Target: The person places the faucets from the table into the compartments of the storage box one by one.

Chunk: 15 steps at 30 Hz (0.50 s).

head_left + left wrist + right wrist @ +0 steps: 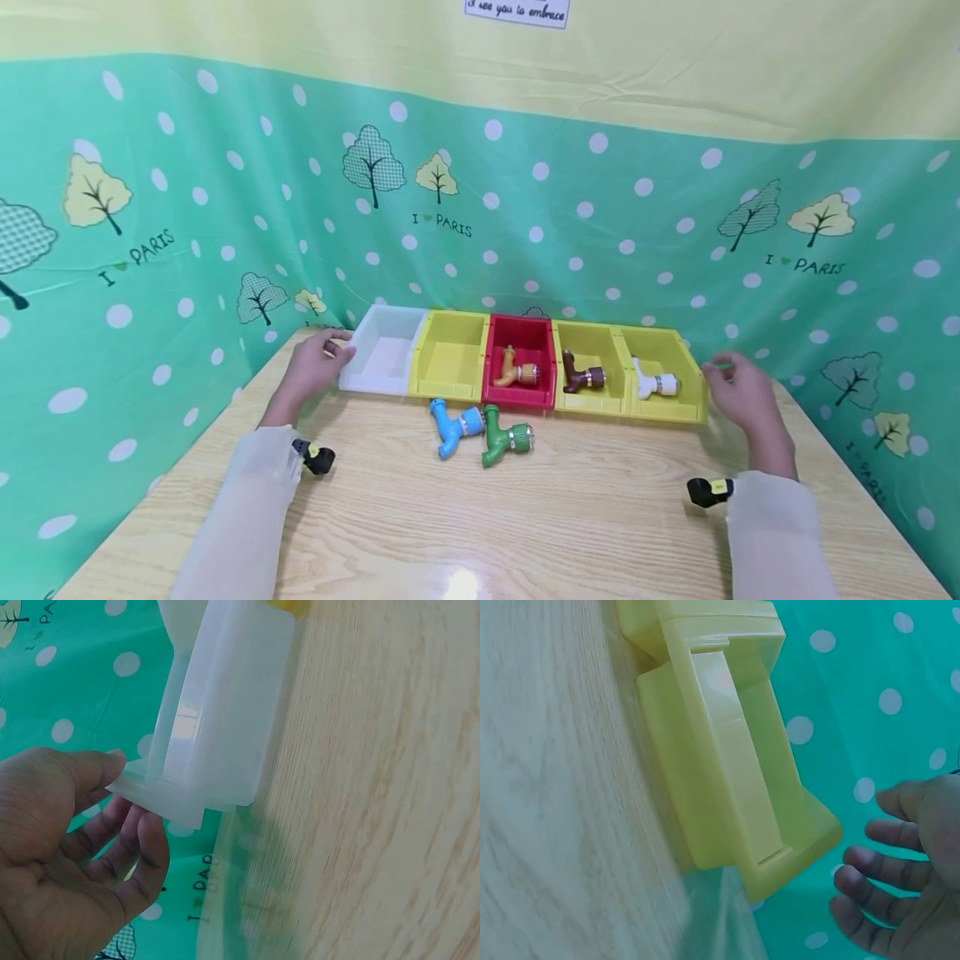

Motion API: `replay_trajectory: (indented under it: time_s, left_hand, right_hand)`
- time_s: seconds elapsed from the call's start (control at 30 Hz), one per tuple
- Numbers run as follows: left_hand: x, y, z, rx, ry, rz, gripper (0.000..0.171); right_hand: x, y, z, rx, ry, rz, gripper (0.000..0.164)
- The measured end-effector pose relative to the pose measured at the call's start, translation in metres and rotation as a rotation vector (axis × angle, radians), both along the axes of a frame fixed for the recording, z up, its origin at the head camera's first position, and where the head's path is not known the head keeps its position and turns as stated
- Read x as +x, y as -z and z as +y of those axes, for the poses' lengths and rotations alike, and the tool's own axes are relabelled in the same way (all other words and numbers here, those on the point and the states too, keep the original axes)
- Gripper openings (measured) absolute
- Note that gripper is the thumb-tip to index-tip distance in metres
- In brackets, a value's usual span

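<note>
1. While the left hand (pixel 311 367) pinches the outer rim of the white bin (pixel 386 350) between thumb and fingers, the right hand (pixel 742 400) is at the other end of the row, its loosely curved fingers apart from the thumb.
2. Just beside the right hand is the end yellow bin (pixel 660 342); the right wrist view shows a gap between them.
3. From the white bin rightward, the row continues with the left yellow bin (pixel 452 354), the red bin (pixel 536 333), the middle yellow bin (pixel 596 346) and the end yellow bin, side by side.
4. Inside the red bin lies an orange tap (pixel 517 372), inside the middle yellow bin a brown tap (pixel 583 379), and inside the end yellow bin a white tap (pixel 656 383).
5. On the wood-grained tabletop (pixel 585 517), in front of the row, a blue tap (pixel 456 427) and a green tap (pixel 504 437) lie just beside each other, blue on the left.
6. Each light sleeve (pixel 243 508) has a black camera (pixel 318 459) at its cuff.
7. Behind the row hangs a green cloth (pixel 637 242) with white dots and printed trees, yellow along its top.
</note>
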<state>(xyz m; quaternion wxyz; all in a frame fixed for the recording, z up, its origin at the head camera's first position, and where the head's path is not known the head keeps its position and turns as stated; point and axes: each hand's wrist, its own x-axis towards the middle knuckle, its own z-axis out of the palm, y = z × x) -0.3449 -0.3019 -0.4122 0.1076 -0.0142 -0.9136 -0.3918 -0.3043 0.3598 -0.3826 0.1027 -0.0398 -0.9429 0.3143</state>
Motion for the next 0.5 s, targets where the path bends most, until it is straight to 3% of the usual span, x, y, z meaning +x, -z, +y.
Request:
replay_trajectory:
  time_s: [0.27, 0.5]
  left_hand:
    - [0.001, 0.000, 0.000, 0.002, 0.002, 0.003, 0.040]
    - [0.001, 0.000, 0.000, 0.002, 0.004, 0.003, 0.041]
  right_hand:
    - [0.001, 0.008, 0.006, -0.023, 0.012, -0.076, 0.059]
    - [-0.002, 0.016, 0.005, -0.193, 0.067, -0.152, 0.064]
